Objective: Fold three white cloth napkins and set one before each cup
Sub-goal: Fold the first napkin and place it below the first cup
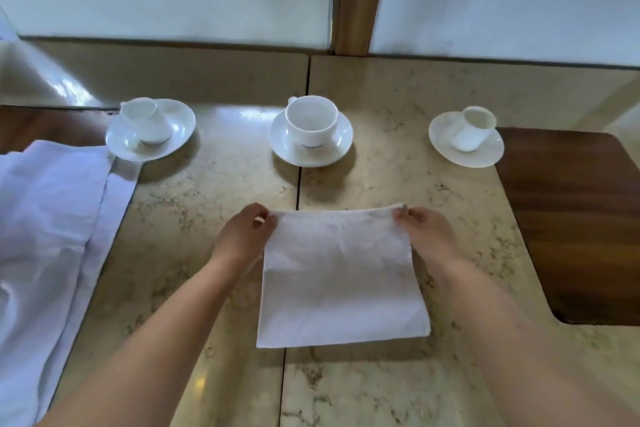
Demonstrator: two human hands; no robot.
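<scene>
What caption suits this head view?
Both hands, left hand and right hand, pinch a folded napkin before the middle cup.

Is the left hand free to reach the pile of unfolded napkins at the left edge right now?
Probably not yet. The left hand pinches the folded napkin's far left corner. Bare table lies between it and the napkin pile, so once it lets go, nothing blocks it.

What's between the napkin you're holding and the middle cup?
Only bare marble table, crossed by a seam, between napkin and middle cup, in the head view.
</scene>
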